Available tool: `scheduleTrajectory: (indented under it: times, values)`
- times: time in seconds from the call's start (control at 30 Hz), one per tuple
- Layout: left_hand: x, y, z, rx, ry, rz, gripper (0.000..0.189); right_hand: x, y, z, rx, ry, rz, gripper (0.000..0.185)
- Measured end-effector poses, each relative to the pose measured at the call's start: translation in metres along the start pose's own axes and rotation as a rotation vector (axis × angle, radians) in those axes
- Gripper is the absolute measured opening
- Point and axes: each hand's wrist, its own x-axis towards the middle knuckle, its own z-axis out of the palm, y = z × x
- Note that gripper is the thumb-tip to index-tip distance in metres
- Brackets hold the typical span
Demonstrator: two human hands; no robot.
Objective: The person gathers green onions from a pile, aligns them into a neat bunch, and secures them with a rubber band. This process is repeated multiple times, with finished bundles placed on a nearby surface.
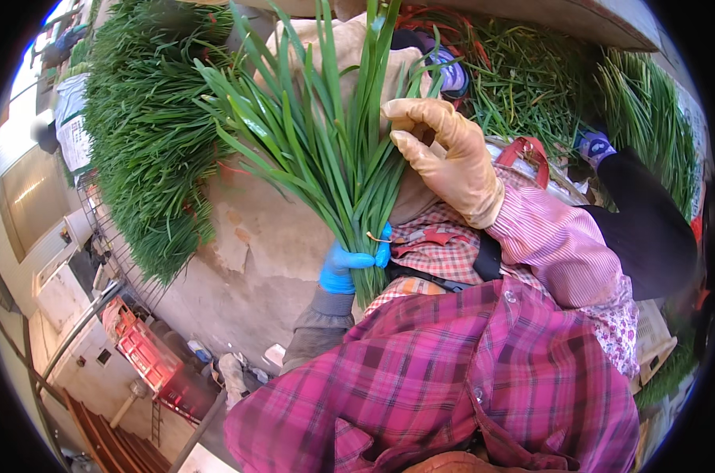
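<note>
My left hand, in a blue disposable glove, grips a bunch of long flat green leaves, likely garlic chives, by the stem end. A thin tan band shows on the bunch just above the gloved fingers. The leaves fan out upward, away from my body. To the right of the bunch is my right hand, in a tan rubber glove. Its fingers are bent, with a gap between thumb and forefinger, and the fingertips lie beside the leaves. I see nothing held in it.
A large heap of tied chive bundles covers the left side. Loose leaves lie at upper right near purple patterned footwear, beside another pile of greens. A red vehicle stands at lower left. A pale crate is at right.
</note>
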Motion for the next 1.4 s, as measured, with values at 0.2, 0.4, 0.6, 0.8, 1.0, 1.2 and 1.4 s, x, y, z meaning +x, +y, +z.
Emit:
scheduleTrajectory:
  times: [0.2,0.4,0.6,0.8,1.0,1.2,1.4]
  values:
    - [-0.004,0.003,0.016,0.032,0.112,0.004,0.063,0.025,-0.035,0.005,-0.398,-0.034,-0.273,0.047]
    - [-0.002,0.01,0.022,0.035,0.103,0.011,0.061,0.031,-0.022,0.025,-0.472,-0.016,-0.139,0.032]
    - [-0.002,0.01,0.031,0.179,0.187,-0.032,0.064,0.052,0.016,0.009,-0.633,0.092,-0.378,0.017]
    - [0.003,0.012,0.027,0.198,0.073,0.003,0.062,0.07,0.001,-0.039,-0.742,0.106,-0.522,0.04]
    - [-0.012,0.01,0.041,0.358,0.157,-0.01,0.074,0.013,-0.019,-0.006,-0.723,-0.636,-0.674,0.057]
    - [-0.014,0.009,0.037,0.3,0.123,-0.094,0.077,-0.033,-0.015,-0.037,-0.909,-0.684,-0.502,0.054]
    - [-0.017,0.01,0.041,0.377,0.153,-0.033,0.07,-0.039,-0.008,-0.04,-0.86,-0.563,-0.533,0.059]
